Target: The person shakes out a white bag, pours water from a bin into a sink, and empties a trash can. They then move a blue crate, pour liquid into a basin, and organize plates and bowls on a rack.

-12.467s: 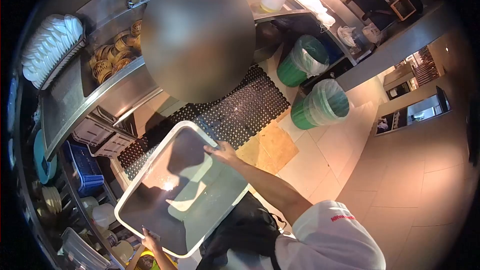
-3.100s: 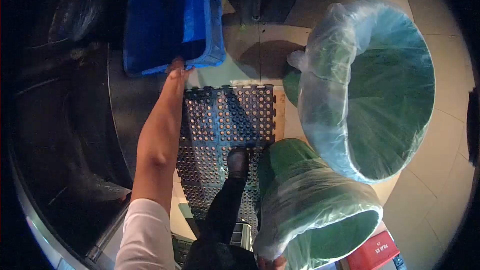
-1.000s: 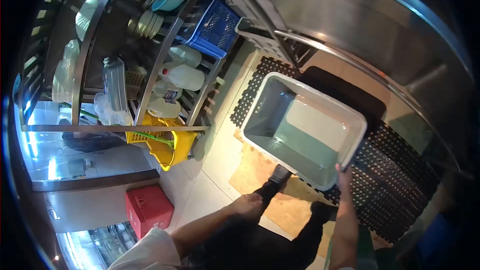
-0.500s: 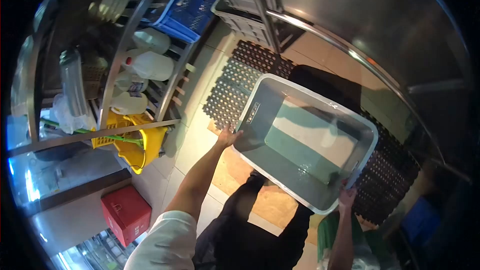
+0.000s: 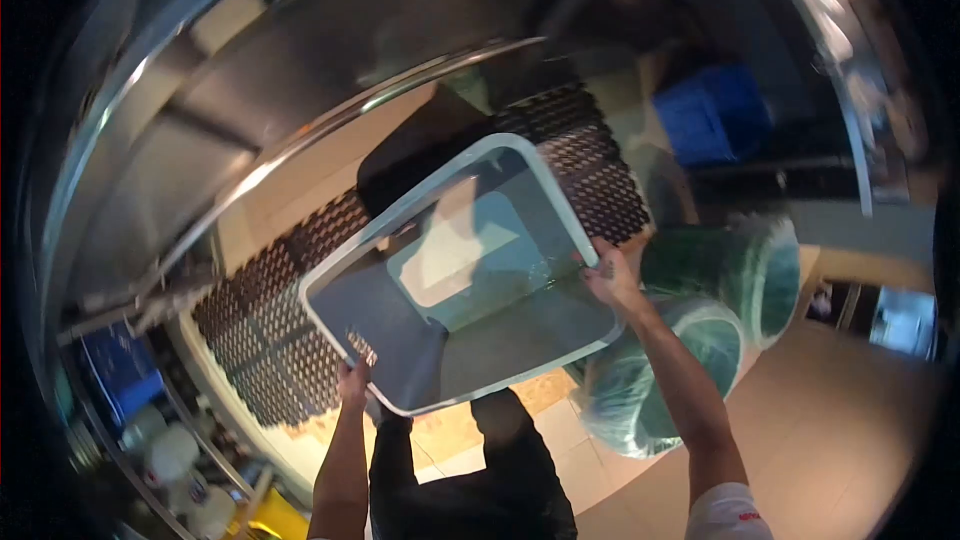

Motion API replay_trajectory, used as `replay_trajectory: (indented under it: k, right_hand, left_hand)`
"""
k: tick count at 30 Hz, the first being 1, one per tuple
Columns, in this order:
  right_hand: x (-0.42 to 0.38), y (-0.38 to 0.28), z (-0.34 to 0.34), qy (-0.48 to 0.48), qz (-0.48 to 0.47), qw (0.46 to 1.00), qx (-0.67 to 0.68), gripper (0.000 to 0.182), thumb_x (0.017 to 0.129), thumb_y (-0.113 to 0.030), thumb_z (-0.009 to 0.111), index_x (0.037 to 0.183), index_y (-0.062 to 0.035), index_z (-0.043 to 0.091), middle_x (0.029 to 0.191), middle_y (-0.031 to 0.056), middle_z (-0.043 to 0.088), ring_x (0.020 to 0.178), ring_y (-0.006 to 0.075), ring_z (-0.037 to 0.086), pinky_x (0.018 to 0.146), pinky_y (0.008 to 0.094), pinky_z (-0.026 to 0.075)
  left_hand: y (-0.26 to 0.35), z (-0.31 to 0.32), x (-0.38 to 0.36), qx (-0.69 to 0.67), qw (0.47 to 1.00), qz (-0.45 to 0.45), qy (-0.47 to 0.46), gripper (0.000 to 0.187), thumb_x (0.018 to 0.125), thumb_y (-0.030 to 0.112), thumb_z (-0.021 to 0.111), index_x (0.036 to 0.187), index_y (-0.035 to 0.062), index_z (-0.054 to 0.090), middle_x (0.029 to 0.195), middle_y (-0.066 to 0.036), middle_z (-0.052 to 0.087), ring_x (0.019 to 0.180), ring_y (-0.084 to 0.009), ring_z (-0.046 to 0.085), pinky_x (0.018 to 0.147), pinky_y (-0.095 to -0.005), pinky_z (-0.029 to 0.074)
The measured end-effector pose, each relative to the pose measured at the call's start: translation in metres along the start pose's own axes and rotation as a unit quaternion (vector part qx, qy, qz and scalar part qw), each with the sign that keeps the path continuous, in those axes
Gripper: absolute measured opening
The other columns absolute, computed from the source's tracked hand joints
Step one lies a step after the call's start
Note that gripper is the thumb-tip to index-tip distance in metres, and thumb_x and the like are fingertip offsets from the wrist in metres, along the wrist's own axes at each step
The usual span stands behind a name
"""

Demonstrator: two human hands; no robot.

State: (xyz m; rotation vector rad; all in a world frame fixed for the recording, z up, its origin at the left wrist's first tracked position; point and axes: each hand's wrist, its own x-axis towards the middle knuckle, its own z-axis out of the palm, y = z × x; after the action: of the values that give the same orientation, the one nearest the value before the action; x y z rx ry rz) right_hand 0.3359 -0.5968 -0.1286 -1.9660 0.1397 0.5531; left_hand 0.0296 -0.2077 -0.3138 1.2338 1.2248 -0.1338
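Note:
A large grey plastic tub (image 5: 400, 402) with a pale rim is held out in front of my body, above the floor. A little water seems to lie in its bottom, where light reflects. My left hand (image 5: 354, 383) grips the rim at the near left end, fingers closed round it. On the opposite short side, my right hand (image 5: 612, 275) is closed on the rim. Part of each hand's fingers is hidden behind the tub wall.
Black perforated mats (image 5: 270, 340) lie on the tiled floor under the tub. Two green bins lined with clear plastic (image 5: 665, 375) stand at right. A blue container (image 5: 712, 115) is beyond them. Shelving with white jugs (image 5: 172, 455) is at lower left, and a steel counter (image 5: 330, 50) runs along the back.
My view and body have turned to the right, with the tub still in both hands. The shelving has moved to the lower left, and the green bins have come more into view.

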Motion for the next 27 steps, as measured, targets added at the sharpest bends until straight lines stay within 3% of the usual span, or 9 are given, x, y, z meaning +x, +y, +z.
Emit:
replay_trajectory:
  k: [1, 4, 6, 8, 9, 12, 13, 16, 27]
  right_hand:
    - [0.004, -0.008, -0.032, -0.013, -0.01, 0.988, -0.154, 0.028, 0.064, -0.003, 0.056, 0.092, 0.0033, 0.054, 0.091, 0.0168, 0.056, 0.086, 0.0262, 0.055, 0.074, 0.0334, 0.043]
    - [0.028, 0.017, -0.112, 0.013, -0.124, 0.986, -0.11, 0.034, 0.059, -0.006, 0.058, 0.092, 0.0036, 0.055, 0.091, 0.0199, 0.055, 0.088, 0.0305, 0.054, 0.076, 0.034, 0.042]
    - [0.029, 0.007, -0.169, 0.064, -0.141, 0.972, -0.175, 0.04, 0.059, -0.005, 0.059, 0.097, 0.0029, 0.054, 0.094, 0.0199, 0.055, 0.09, 0.0332, 0.053, 0.078, 0.0349, 0.042]
    - [0.035, -0.008, -0.214, 0.094, -0.156, 0.947, -0.265, 0.041, 0.059, -0.006, 0.06, 0.099, 0.0018, 0.053, 0.096, 0.0198, 0.054, 0.091, 0.0343, 0.052, 0.078, 0.0358, 0.042]
    - [0.033, -0.021, -0.24, 0.078, -0.132, 0.956, -0.252, 0.041, 0.06, -0.008, 0.061, 0.099, -0.0006, 0.053, 0.098, 0.0189, 0.053, 0.093, 0.0345, 0.051, 0.08, 0.0382, 0.042]
    - [0.051, -0.034, -0.306, 0.187, -0.101, 0.922, -0.325, 0.037, 0.063, -0.009, 0.059, 0.099, -0.0025, 0.054, 0.097, 0.0179, 0.052, 0.095, 0.0343, 0.05, 0.081, 0.04, 0.042]
    - [0.064, -0.033, -0.328, 0.212, -0.091, 0.914, -0.333, 0.037, 0.063, -0.008, 0.059, 0.1, -0.0034, 0.054, 0.097, 0.0179, 0.054, 0.095, 0.0342, 0.051, 0.081, 0.0402, 0.042]
    - [0.104, -0.051, -0.394, 0.251, 0.029, 0.908, -0.334, 0.036, 0.064, -0.007, 0.057, 0.1, -0.0074, 0.057, 0.096, 0.0175, 0.058, 0.094, 0.0338, 0.054, 0.081, 0.0399, 0.044]
    - [0.281, -0.007, -0.592, 0.309, 0.12, 0.872, -0.36, 0.04, 0.069, -0.015, 0.051, 0.108, -0.0208, 0.056, 0.102, 0.0134, 0.058, 0.098, 0.0295, 0.054, 0.083, 0.0375, 0.043]
  left_hand:
    - [0.023, 0.029, -0.009, -0.018, 1.0, -0.022, 0.0, 0.018, 0.077, 0.013, 0.059, 0.09, 0.0065, 0.048, 0.068, -0.002, 0.052, 0.059, -0.0112, 0.05, 0.05, -0.0252, 0.04]
    - [0.077, 0.117, -0.035, -0.022, 0.999, -0.031, -0.009, 0.014, 0.078, 0.016, 0.058, 0.086, 0.0078, 0.048, 0.065, 0.0, 0.049, 0.057, -0.0107, 0.048, 0.05, -0.0247, 0.041]
    - [0.099, 0.163, -0.038, -0.017, 1.0, -0.012, -0.014, 0.012, 0.08, 0.018, 0.056, 0.082, 0.0086, 0.049, 0.063, 0.0, 0.047, 0.056, -0.0109, 0.047, 0.051, -0.0248, 0.041]
    - [0.113, 0.205, -0.029, -0.11, 0.974, -0.129, -0.153, 0.017, 0.082, 0.024, 0.052, 0.074, 0.0103, 0.047, 0.059, 0.001, 0.042, 0.054, -0.0114, 0.044, 0.052, -0.0255, 0.04]
    - [0.121, 0.235, -0.04, -0.058, 0.988, -0.105, -0.096, 0.024, 0.084, 0.033, 0.051, 0.071, 0.0122, 0.046, 0.057, 0.002, 0.038, 0.052, -0.0104, 0.041, 0.05, -0.0244, 0.037]
    - [0.154, 0.323, -0.067, -0.102, 0.975, -0.08, -0.18, 0.028, 0.083, 0.037, 0.052, 0.07, 0.0127, 0.045, 0.057, 0.003, 0.038, 0.052, -0.0098, 0.04, 0.049, -0.0242, 0.035]
    - [0.15, 0.348, -0.059, -0.115, 0.978, -0.084, -0.154, 0.033, 0.082, 0.041, 0.053, 0.069, 0.0123, 0.045, 0.057, 0.004, 0.039, 0.052, -0.0098, 0.039, 0.05, -0.0238, 0.036]
    - [0.167, 0.437, -0.075, -0.142, 0.97, -0.115, -0.162, 0.033, 0.082, 0.04, 0.053, 0.068, 0.0119, 0.043, 0.055, 0.003, 0.04, 0.05, -0.0107, 0.04, 0.048, -0.0238, 0.036]
    - [0.2, 0.683, -0.09, -0.11, 0.97, -0.156, -0.151, 0.027, 0.082, 0.031, 0.055, 0.065, 0.0124, 0.046, 0.052, 0.003, 0.041, 0.045, -0.0093, 0.04, 0.044, -0.0234, 0.036]
